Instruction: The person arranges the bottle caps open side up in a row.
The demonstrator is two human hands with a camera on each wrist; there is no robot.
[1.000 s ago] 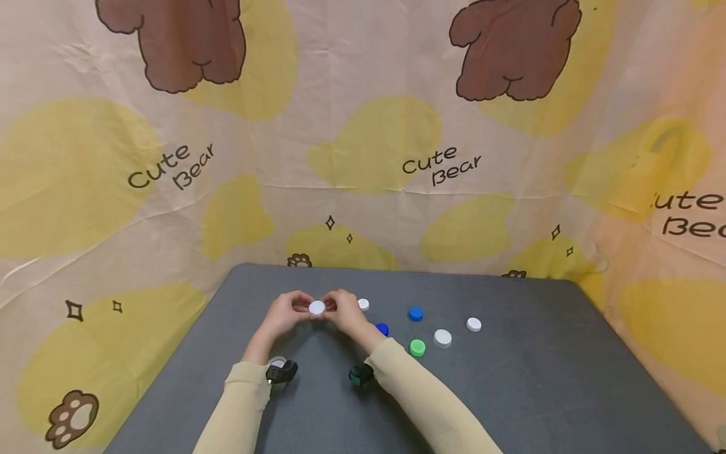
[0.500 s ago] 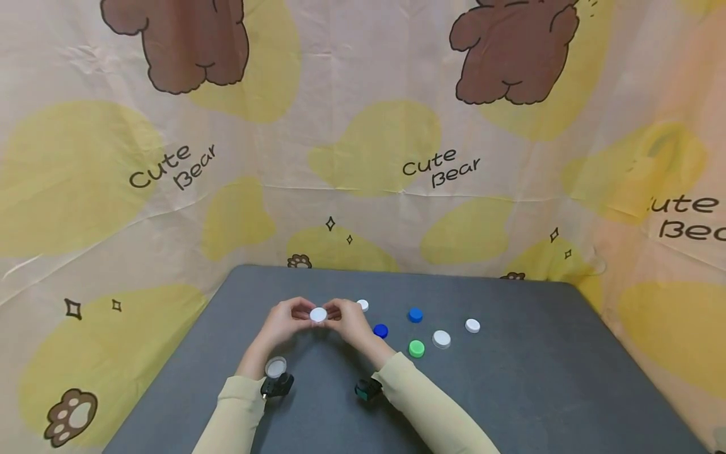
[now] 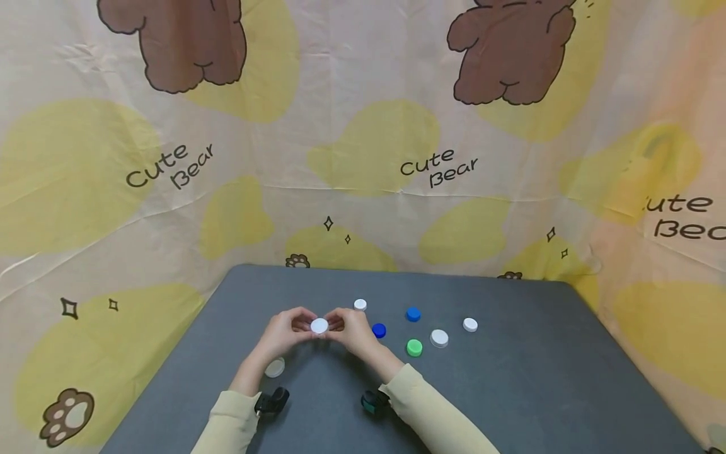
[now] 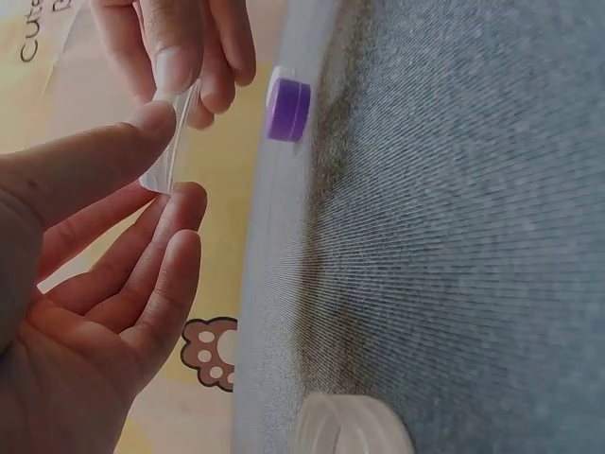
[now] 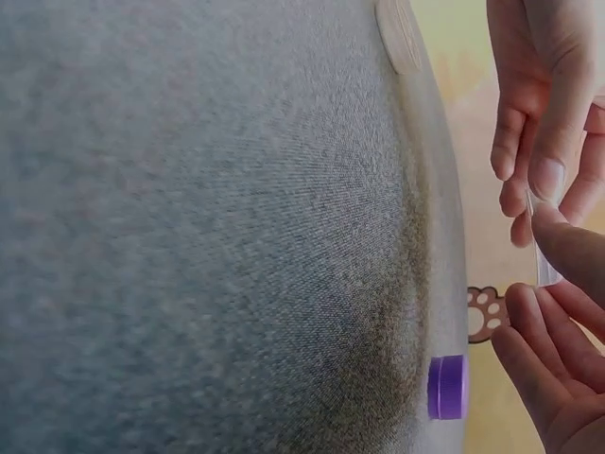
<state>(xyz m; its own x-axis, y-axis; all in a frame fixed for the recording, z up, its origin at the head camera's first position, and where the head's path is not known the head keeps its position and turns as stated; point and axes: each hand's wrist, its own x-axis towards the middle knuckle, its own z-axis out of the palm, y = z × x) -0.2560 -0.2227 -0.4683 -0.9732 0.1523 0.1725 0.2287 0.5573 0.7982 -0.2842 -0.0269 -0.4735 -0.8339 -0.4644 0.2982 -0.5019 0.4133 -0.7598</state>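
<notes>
Both hands meet over the left part of the grey table, holding one white round cap (image 3: pixel 319 325) between them. My left hand (image 3: pixel 286 333) pinches its left side with thumb and fingers; my right hand (image 3: pixel 350 331) pinches its right side. Seen edge-on in the left wrist view, the held cap (image 4: pixel 170 161) is whitish and translucent, with the thumb tips on its near edge. A translucent round cap (image 3: pixel 275 367) lies beside my left wrist, its hollow side showing in the left wrist view. Just right of my right hand are a dark blue cap (image 3: pixel 379 330) and a small white cap (image 3: pixel 360 305).
Further right on the table (image 3: pixel 539 378) lie a blue cap (image 3: pixel 413 314), a green cap (image 3: pixel 414 347), a larger white cap (image 3: pixel 439 338) and a small white cap (image 3: pixel 469 325). A printed bear cloth (image 3: pixel 363 126) hangs behind the table.
Both hands have drawn back toward the body, carrying the white cap with them. The translucent cap by my left wrist and the dark blue cap are less covered by the arms now.
</notes>
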